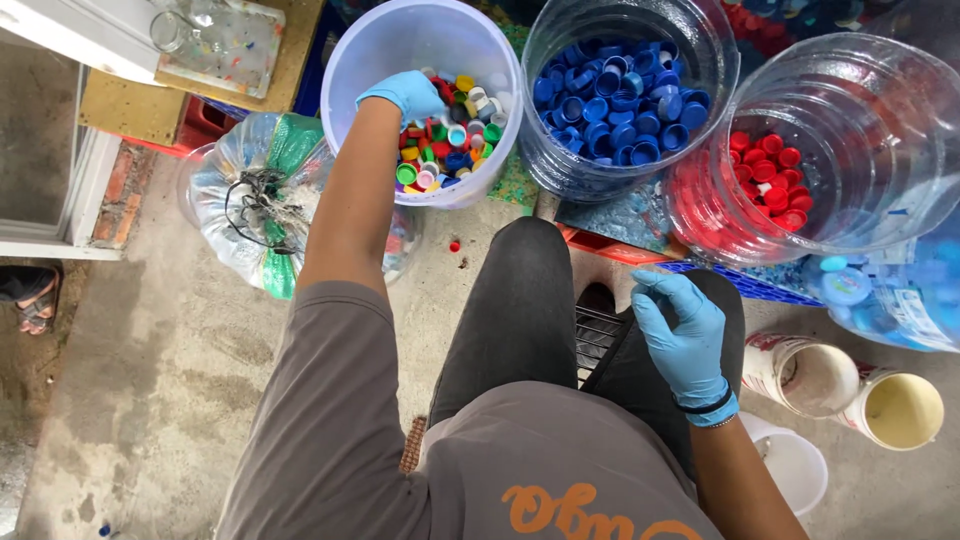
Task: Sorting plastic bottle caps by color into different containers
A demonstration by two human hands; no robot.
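My left hand (408, 95), in a blue glove, reaches down into a white bucket (370, 45) and rests on a heap of mixed-colour bottle caps (455, 140); whether it grips a cap is hidden. My right hand (685, 335), also gloved in blue, lies on my right thigh with its fingers curled loosely and nothing seen in it. To the right of the white bucket stands a clear tub of blue caps (620, 105). Further right a clear tub holds red caps (772, 175).
A tied plastic sack (250, 195) lies left of my arm. Small white and yellow pots (850, 385) stand on the concrete floor at the lower right. A red cap (455, 245) lies loose on the floor. A bag of large blue lids (890, 295) sits at the right edge.
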